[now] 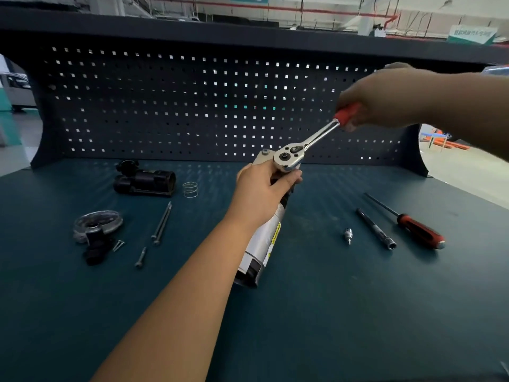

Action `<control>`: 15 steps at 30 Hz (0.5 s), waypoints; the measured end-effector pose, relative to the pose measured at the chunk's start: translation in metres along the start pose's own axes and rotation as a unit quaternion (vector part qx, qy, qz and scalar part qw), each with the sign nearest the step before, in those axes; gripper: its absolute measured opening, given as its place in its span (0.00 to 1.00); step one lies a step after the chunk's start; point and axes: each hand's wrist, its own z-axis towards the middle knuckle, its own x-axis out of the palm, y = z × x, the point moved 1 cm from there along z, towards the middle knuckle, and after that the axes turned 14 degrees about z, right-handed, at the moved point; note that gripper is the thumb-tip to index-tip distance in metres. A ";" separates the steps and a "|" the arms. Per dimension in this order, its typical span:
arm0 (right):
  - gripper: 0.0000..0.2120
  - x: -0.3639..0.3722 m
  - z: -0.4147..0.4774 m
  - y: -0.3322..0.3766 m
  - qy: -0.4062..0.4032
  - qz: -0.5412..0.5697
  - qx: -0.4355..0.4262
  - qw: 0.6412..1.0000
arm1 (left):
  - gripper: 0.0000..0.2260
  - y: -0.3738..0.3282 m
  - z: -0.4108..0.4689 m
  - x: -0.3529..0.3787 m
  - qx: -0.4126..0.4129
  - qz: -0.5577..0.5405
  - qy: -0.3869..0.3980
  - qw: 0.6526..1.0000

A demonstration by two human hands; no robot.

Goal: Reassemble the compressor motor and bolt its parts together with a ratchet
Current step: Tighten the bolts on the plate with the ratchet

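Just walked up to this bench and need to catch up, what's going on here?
A person at the blue bench steadies a tilted silver motor, the left hand gripping near its top. The right hand grips the red handle of a ratchet whose head sits on the motor's top end. Two long bolts, a spring and a black housing lie loose on the left; a screwdriver lies on the right.

The bench [330, 312] lay dim and bluish, with daylight from the hall behind glinting through the pegboard [192, 106] holes. Motion blur smeared the right hand [385, 100]. The ratchet [292, 157] head caught a bright glare. Straight edges bowed toward the corners.
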 end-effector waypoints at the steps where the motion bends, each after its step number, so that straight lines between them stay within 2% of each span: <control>1: 0.14 0.002 0.001 0.000 0.001 -0.011 -0.009 1.000 | 0.07 0.000 0.000 0.000 -0.004 -0.003 0.003 1.000; 5: 0.17 0.005 -0.021 -0.002 0.045 -0.044 0.002 0.998 | 0.07 -0.001 0.000 0.001 -0.014 -0.006 0.000 1.000; 10: 0.31 0.020 -0.082 0.007 0.105 -0.011 0.039 0.994 | 0.04 -0.002 -0.002 0.001 -0.009 -0.023 0.002 1.000; 12: 0.33 0.032 -0.106 0.021 0.097 0.033 0.055 0.993 | 0.04 -0.001 -0.003 0.000 -0.007 -0.031 0.004 0.999; 15: 0.32 0.047 -0.132 0.056 0.064 0.166 0.083 0.980 | 0.05 -0.001 -0.003 0.000 -0.001 -0.023 0.003 1.000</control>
